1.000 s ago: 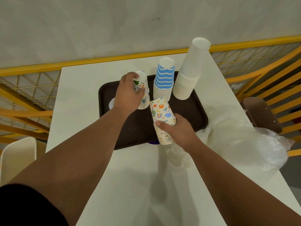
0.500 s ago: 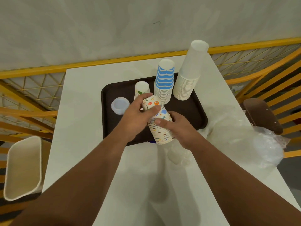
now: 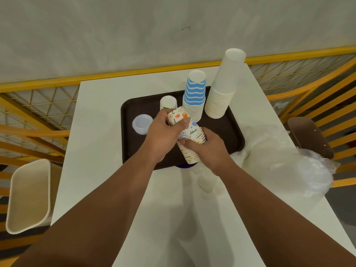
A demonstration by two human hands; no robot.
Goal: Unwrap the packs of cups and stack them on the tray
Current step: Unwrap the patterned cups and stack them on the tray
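Your left hand [image 3: 163, 135] and right hand [image 3: 209, 149] both gripping the tilted patterned cup stack [image 3: 189, 134], centre frame, above the brown tray [image 3: 223, 132], on the white tabletop [image 3: 100, 132].

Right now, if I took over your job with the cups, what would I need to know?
Left hand: grips the top of the colourful patterned paper cup stack.
Right hand: holds the lower part of that stack, tilted over the dark brown plastic tray.
Done: tall plain white cup stack, blue-striped cup stack and a short patterned cup stack stand upside down on the tray.
Left: set the held cups on the tray. Clear plastic wrap lies to the right.
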